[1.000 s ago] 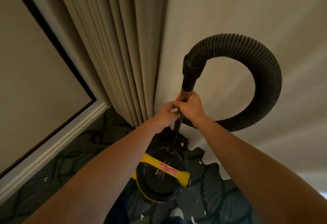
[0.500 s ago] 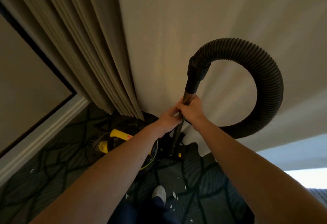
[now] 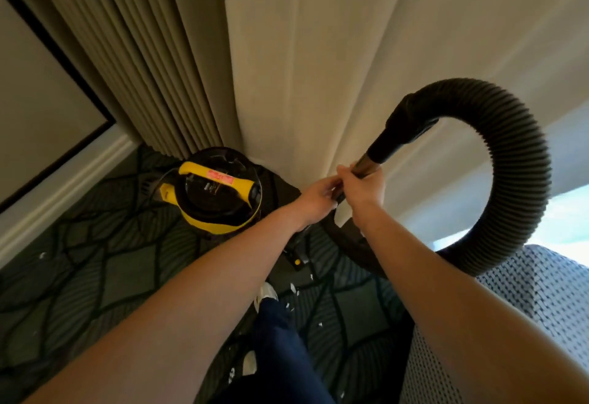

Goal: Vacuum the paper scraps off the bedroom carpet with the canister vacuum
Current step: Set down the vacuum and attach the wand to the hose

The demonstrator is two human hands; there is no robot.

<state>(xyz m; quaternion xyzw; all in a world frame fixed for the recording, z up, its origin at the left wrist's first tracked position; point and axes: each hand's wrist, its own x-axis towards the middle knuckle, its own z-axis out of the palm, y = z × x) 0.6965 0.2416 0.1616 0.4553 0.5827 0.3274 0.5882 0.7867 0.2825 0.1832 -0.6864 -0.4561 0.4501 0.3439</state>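
Two grips share the wand, your left hand curled round it just below your right hand, probably to steer its nozzle onto the paper scraps strewn on the carpet near your shoe, with the canister vacuum parked by the curtain

Beige pleated curtain, dark leaf-patterned carpet, white baseboard, grey woven upholstery at right

wand below right hand mostly hidden, canister label unreadable, hose end behind forearm
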